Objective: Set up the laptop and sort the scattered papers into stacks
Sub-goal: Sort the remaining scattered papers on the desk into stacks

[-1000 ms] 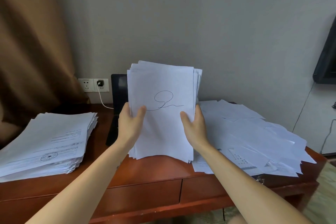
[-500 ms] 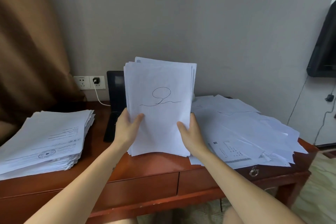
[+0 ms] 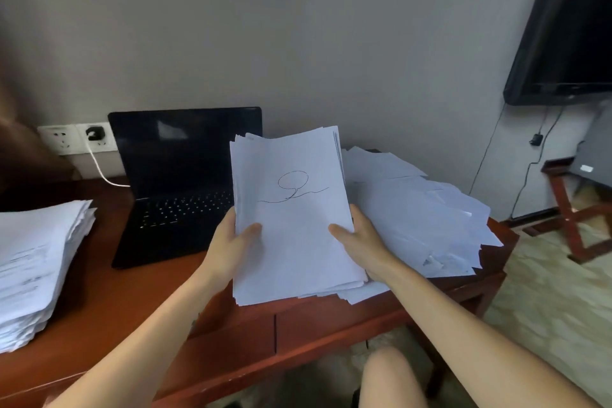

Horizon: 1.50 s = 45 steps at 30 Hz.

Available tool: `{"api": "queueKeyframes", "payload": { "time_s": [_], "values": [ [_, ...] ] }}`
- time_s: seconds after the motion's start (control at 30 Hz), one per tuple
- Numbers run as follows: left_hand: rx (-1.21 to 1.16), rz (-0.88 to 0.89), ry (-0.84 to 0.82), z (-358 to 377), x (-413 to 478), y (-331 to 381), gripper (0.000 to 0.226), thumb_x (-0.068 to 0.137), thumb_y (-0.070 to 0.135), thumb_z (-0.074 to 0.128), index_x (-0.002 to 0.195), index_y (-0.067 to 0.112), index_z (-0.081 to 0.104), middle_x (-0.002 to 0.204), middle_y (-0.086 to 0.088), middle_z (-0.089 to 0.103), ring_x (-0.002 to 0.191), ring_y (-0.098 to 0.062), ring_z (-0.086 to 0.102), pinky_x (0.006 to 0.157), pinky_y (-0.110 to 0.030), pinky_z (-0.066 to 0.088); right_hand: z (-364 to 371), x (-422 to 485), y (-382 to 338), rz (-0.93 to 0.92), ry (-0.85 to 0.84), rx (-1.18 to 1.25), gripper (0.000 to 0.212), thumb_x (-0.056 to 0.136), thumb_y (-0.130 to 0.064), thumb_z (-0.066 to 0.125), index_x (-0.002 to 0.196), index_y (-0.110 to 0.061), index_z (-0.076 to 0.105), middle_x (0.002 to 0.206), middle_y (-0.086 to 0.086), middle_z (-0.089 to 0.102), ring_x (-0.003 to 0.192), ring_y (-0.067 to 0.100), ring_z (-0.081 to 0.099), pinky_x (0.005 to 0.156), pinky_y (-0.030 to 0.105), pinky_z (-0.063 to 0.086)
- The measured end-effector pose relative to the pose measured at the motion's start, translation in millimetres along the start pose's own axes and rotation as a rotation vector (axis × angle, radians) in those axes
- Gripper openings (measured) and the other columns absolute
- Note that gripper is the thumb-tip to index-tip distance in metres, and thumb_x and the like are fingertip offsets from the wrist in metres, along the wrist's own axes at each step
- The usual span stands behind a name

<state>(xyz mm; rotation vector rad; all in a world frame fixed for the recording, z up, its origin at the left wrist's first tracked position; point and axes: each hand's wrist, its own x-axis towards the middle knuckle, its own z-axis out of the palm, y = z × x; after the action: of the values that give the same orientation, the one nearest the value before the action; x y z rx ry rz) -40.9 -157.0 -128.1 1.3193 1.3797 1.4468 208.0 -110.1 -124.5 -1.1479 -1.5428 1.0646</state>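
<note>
Left hand (image 3: 231,243): clamped on the left long edge of the sheaf of papers (image 3: 294,255), thumb pressed flat on the top sheet, fingers curled behind it and hidden.
Right hand (image 3: 362,243): clamped on the right long edge at the same height, thumb on top, fingers hidden behind.
Sheaf of papers: a thick bundle of white sheets held between both hands over the middle of the desk's front edge. It is tilted with its top edge toward the wall, and its edges are slightly uneven. Whether its lower edge rests on the wood cannot be told.
Top sheet: blank apart from a pen scribble (image 3: 293,187), a loop with a wavy tail.
Scattered papers (image 3: 417,209): a loose, overlapping spread covering the right end of the desk, just beside and partly under the sheaf; some sheets hang past the right edge.
Laptop (image 3: 178,182): black, open, screen dark, standing at the back of the desk left of the sheaf, its lid close to the wall.
Charger (image 3: 95,134): plugged into a wall socket left of the laptop's screen, with a white cable (image 3: 103,172) running down toward the laptop.
Stacked papers (image 3: 36,262): a tall pile at the left end of the desk, well apart from the sheaf.
Desk (image 3: 109,305): reddish-brown wood, with drawers along the front.
Television (image 3: 569,36): black, mounted on the wall at upper right.
</note>
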Motion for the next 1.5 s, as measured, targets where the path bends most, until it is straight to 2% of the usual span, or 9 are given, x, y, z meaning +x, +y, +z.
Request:
{"api": "queueKeyframes", "payload": {
  "time_s": [0.3, 0.5, 0.67, 0.8, 1.03, 1.17, 1.27, 1.4, 1.5],
  "values": [
    [0.1, 0.016, 0.119, 43, 75, -4, 0.036, 0.101, 0.006, 0.054, 0.121, 0.034, 0.065, 0.111, 0.008, 0.074, 0.104, -0.017, 0.071, 0.096, -0.049, 0.058, -57, 73, 8, 0.116, -0.049, 0.029, 0.029, 0.097, -0.007, 0.061, 0.124, -0.015, 0.06, 0.109, 0.008, 0.075, 0.097, 0.02, 0.073, 0.083, 0.029, 0.057],
    [0.172, 0.011, 0.126, 51, 124, -18, 0.037, 0.103, 0.005, 0.055, 0.125, 0.033, 0.065, 0.11, 0.013, 0.073, 0.104, -0.012, 0.069, 0.092, -0.041, 0.057, -86, 159, 29, 0.132, 0.015, -0.036, 0.025, 0.096, 0.004, 0.054, 0.117, -0.009, 0.061, 0.098, 0.021, 0.069, 0.074, 0.025, 0.07, 0.068, 0.029, 0.058],
    [0.194, -0.049, 0.117, 51, 140, -34, 0.032, 0.102, 0.007, 0.059, 0.116, 0.036, 0.066, 0.1, 0.016, 0.076, 0.094, -0.006, 0.072, 0.082, -0.034, 0.057, -109, 230, 59, -0.053, 0.114, -0.665, 0.041, 0.091, -0.022, 0.07, 0.131, -0.02, 0.06, 0.123, 0.003, 0.064, 0.119, 0.019, 0.054, 0.101, 0.031, 0.044],
    [0.194, -0.085, 0.13, 48, 139, -37, 0.025, 0.101, 0.011, 0.064, 0.114, 0.032, 0.064, 0.102, 0.01, 0.076, 0.096, -0.009, 0.072, 0.084, -0.035, 0.056, -114, 254, 77, 0.113, -0.032, -0.946, 0.074, 0.089, -0.058, 0.065, 0.15, -0.022, 0.043, 0.151, -0.002, 0.048, 0.142, 0.023, 0.039, 0.116, 0.041, 0.03],
    [0.189, -0.146, 0.136, 47, 122, -34, 0.023, 0.1, 0.012, 0.066, 0.114, 0.029, 0.062, 0.104, 0.008, 0.074, 0.097, -0.01, 0.071, 0.079, -0.027, 0.052, -111, 260, 101, -0.142, 0.133, -1.318, 0.019, 0.097, -0.022, 0.058, 0.113, -0.015, 0.065, 0.095, 0.005, 0.071, 0.092, 0.03, 0.065, 0.075, 0.039, 0.052],
    [0.195, -0.164, 0.129, 47, 122, -33, 0.022, 0.1, 0.012, 0.067, 0.114, 0.028, 0.062, 0.105, 0.009, 0.074, 0.099, -0.011, 0.07, 0.081, -0.031, 0.053, -105, 251, 110, -0.233, 0.359, -1.315, 0.022, 0.073, 0.004, 0.076, 0.085, -0.012, 0.068, 0.058, 0.004, 0.06, 0.055, 0.029, 0.06, 0.051, 0.033, 0.045],
    [0.186, -0.179, 0.125, 47, 122, -31, 0.022, 0.1, 0.013, 0.067, 0.113, 0.03, 0.063, 0.106, 0.009, 0.074, 0.099, -0.011, 0.07, 0.084, -0.034, 0.054, -109, 247, 114, -0.318, 0.456, -1.135, 0.009, 0.085, -0.007, 0.069, 0.094, -0.008, 0.07, 0.069, 0.009, 0.066, 0.065, 0.035, 0.063, 0.059, 0.037, 0.048],
    [0.182, -0.186, 0.12, 45, 121, -29, 0.022, 0.1, 0.014, 0.067, 0.111, 0.032, 0.063, 0.106, 0.009, 0.075, 0.099, -0.012, 0.071, 0.089, -0.04, 0.056, -110, 249, 117, -0.14, 0.238, -1.113, 0.057, 0.087, -0.062, 0.045, 0.125, -0.024, 0.066, 0.123, -0.006, 0.068, 0.118, 0.023, 0.059, 0.094, 0.04, 0.041],
    [0.164, -0.198, 0.116, 45, 121, -29, 0.022, 0.1, 0.013, 0.066, 0.112, 0.032, 0.063, 0.106, 0.008, 0.075, 0.1, -0.013, 0.071, 0.092, -0.042, 0.056, -116, 255, 118, -0.028, 0.194, -1.055, 0.054, 0.094, -0.064, 0.052, 0.136, -0.031, 0.058, 0.138, -0.014, 0.057, 0.131, 0.016, 0.047, 0.104, 0.04, 0.033]
  ]
}}
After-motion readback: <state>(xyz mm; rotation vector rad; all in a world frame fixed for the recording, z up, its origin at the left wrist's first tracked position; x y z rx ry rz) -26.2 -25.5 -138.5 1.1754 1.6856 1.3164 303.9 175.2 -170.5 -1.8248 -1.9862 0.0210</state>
